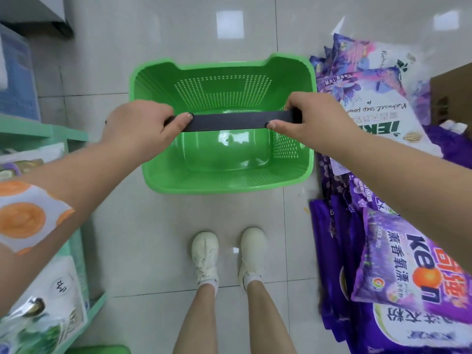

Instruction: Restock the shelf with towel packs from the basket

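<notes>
Fingers of left hand [143, 126] and right hand [310, 118] curled around black handle [229, 121] above green basket [224, 175].

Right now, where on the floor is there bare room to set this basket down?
Bare tile lies beyond the green basket, toward the grey cabinet, and between the basket and the white shoes. The right side is crowded with purple detergent bags; the green shelf borders the left. Both hands, left hand and right hand, grip the black handle.
</notes>
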A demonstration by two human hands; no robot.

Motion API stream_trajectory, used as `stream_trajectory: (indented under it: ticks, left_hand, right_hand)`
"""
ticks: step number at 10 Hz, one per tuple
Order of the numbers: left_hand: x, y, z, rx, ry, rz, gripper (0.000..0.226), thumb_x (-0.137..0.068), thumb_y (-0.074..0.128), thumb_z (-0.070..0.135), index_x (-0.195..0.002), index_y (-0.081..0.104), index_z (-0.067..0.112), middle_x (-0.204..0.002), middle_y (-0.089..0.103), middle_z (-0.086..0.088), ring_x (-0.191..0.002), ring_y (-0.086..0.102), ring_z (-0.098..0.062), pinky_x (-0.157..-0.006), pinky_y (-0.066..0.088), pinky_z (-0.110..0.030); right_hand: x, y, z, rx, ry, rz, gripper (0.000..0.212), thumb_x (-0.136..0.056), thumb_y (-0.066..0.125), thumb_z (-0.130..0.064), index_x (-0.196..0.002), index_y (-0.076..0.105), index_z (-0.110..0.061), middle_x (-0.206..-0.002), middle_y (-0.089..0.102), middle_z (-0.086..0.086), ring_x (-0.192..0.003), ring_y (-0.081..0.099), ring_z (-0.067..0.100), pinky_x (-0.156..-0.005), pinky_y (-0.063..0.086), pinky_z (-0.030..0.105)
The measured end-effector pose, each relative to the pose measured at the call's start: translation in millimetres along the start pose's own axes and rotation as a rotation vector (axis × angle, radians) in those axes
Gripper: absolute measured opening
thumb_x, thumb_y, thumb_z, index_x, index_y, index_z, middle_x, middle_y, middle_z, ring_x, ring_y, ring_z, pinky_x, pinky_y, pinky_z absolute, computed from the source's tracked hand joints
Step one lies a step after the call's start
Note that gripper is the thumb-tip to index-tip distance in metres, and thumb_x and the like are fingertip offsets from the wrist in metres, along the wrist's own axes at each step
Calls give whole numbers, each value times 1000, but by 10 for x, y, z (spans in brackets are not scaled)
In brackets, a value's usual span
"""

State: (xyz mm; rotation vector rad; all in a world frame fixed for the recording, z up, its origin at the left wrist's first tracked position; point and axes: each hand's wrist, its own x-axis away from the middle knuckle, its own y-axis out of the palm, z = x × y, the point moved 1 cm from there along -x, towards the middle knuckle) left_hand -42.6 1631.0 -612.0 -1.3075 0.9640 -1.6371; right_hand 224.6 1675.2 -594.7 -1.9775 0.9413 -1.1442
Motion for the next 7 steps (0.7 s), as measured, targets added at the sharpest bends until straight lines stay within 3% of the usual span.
stream_trajectory:
  ticks: [2,3,4,5,7]
  left_hand:
    - [225,155,64,3,18,-33,57,-92,27,56,-59,42,13,-54,40,-3,-56,40,-25,-48,21,-28]
    - [426,323,124,-7,71,-122,57,-90,30,58,-69,53,11,-63,47,-3,-68,48,-27,-52,29,-30]
    - [577,501,209,17,38,-211,55,-91,31,56,-95,62,11,-91,61,-8,-94,55,-28,-71,43,-35]
    - [634,659,276,61,25,-292,68,-90,24,61,-128,50,11,-127,56,-9,-120,48,-27,-94,41,-40]
    - [654,811,464,-4,65,-461,69,-91,27,59,-149,13,24,-156,18,-4,-144,15,-23,-116,15,-40]
  right_hand:
    - [44,51,7,-96,126,-294,35,-75,71,-44,-72,54,-13,-62,47,0,-56,41,12,-51,31,26]
    - [130,245,93,-133,171,-487,23,-76,74,-34,-77,63,-14,-70,58,2,-63,51,16,-61,41,26]
    - [252,460,201,-156,207,-551,28,-79,71,-31,-102,67,-15,-99,65,5,-95,60,21,-86,45,28]
    - [345,595,255,-193,232,-524,54,-81,68,-32,-130,52,-15,-133,54,4,-123,50,19,-103,35,29]
    - [473,726,208,-24,167,-572,75,-84,64,-38,-146,26,-20,-152,30,1,-139,29,22,-111,26,32]
